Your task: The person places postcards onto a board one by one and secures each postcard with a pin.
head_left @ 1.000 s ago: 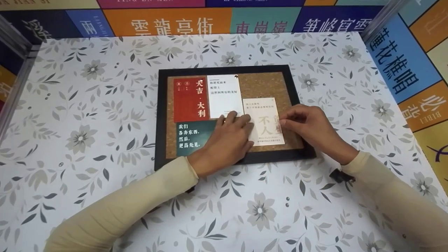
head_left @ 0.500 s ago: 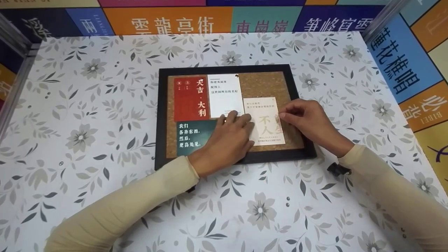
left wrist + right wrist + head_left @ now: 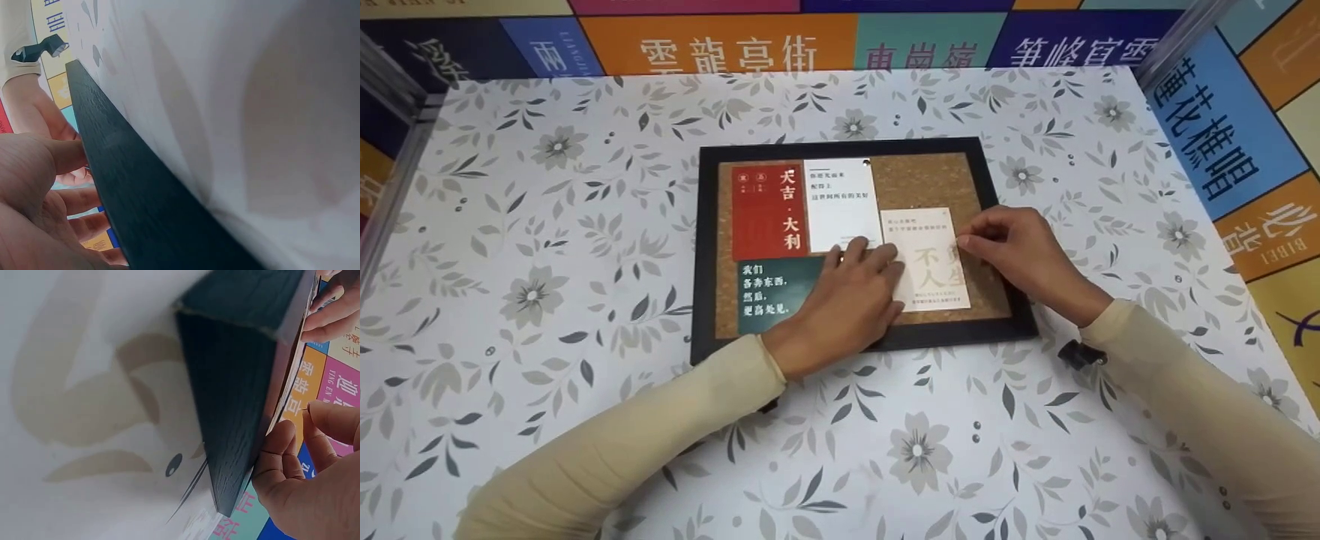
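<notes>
A black-framed corkboard [image 3: 919, 180] lies on the table. A cream card [image 3: 922, 240] is on its right half, partly under the fingertips of my left hand [image 3: 840, 296]. That hand rests palm down with fingers spread, covering parts of the teal card [image 3: 802, 274] and the white card's [image 3: 840, 217] lower edge. At the cream card's right edge, my right hand [image 3: 1024, 244] pinches a small pin between thumb and forefinger. Its thin point [image 3: 305, 409] shows in the right wrist view; its head is hidden by the fingers.
A red card [image 3: 757, 217] lies at the board's upper left. Floral cloth [image 3: 645, 435] covers the table. Printed colour panels [image 3: 720, 49] stand behind it and to the right. A small black device [image 3: 1081, 354] is on my right wrist.
My right hand has shifted slightly up and to the left along the cream card's right edge, still pinching. The left hand and the cards have stayed in place.
</notes>
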The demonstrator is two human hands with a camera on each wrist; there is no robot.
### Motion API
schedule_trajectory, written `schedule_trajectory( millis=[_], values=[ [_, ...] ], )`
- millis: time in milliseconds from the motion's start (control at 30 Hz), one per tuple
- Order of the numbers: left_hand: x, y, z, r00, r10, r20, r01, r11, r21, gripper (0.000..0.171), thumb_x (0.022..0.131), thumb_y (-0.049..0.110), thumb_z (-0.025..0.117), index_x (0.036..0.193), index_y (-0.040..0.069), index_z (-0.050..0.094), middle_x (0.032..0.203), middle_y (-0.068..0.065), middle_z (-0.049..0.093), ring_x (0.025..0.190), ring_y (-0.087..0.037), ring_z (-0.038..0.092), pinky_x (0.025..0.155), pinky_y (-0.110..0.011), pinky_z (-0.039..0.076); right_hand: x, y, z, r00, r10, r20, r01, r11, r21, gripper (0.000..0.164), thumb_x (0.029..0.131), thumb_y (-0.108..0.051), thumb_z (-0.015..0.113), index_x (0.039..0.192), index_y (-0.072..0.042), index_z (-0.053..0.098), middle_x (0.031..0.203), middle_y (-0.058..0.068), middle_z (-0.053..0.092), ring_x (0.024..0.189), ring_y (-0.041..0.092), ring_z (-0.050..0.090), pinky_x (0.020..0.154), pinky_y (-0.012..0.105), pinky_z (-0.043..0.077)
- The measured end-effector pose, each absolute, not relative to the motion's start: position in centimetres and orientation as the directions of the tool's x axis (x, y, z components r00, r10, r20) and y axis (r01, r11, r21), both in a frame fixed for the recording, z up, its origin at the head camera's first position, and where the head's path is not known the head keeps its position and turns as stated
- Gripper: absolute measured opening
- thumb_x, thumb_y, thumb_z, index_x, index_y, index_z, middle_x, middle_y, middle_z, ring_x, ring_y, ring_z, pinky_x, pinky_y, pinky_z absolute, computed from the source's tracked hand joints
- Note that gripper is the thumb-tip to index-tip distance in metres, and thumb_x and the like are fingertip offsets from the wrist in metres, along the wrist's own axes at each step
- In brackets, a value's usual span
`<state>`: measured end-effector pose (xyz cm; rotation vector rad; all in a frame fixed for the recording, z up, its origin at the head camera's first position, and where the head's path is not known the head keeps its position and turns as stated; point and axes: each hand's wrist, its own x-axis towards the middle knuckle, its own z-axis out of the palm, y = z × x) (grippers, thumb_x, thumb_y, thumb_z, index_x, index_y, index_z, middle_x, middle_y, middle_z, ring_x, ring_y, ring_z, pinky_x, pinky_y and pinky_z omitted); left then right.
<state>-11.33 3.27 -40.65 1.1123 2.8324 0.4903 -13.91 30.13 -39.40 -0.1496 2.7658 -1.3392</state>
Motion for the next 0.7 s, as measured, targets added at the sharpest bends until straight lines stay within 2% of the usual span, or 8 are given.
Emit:
schedule_trajectory(
  millis=[267, 500, 700],
  values=[
    [-11.3, 3.3, -40.7, -0.738, 0.673, 0.06, 0.654, 0.689, 0.314, 0.041, 0.108, 0.029, 0.071, 0.14, 0.003, 0.07, 0.144, -0.008, 0.06, 0.133, -0.034, 0.049, 0.116, -0.061, 0.042, -14.3, 30.2, -39.4, -0.994, -0.107, 0.015, -0.079, 0.631, -0.771, 0.013, 0.103, -0.007, 0.077, 0.107, 0.003, 0.082, 0.103, 0.016, 0.077, 0.079, 0.008, 0.059, 0.068, 0.018, 0.047],
    [-11.3, 3.2, -40.6, -0.736, 0.674, 0.062, 0.655, 0.688, 0.313, 0.042, 0.108, 0.029, 0.071, 0.14, 0.003, 0.07, 0.145, -0.008, 0.061, 0.135, -0.035, 0.049, 0.116, -0.062, 0.042, -15.0, 30.0, -39.5, -0.994, -0.107, 0.032, -0.094, 0.657, -0.748, 0.013, 0.101, -0.008, 0.078, 0.106, 0.004, 0.082, 0.102, 0.014, 0.074, 0.081, 0.01, 0.058, 0.069, 0.018, 0.046],
    [-11.3, 3.3, -40.6, -0.734, 0.676, 0.072, 0.659, 0.682, 0.317, 0.04, 0.107, 0.028, 0.072, 0.137, 0.002, 0.071, 0.143, -0.008, 0.061, 0.133, -0.035, 0.05, 0.116, -0.062, 0.043, -15.8, 29.7, -39.7, -0.994, -0.107, 0.035, -0.095, 0.631, -0.77, 0.011, 0.101, -0.003, 0.077, 0.106, 0.004, 0.084, 0.105, 0.017, 0.074, 0.087, 0.01, 0.058, 0.076, 0.02, 0.045]
  ],
)
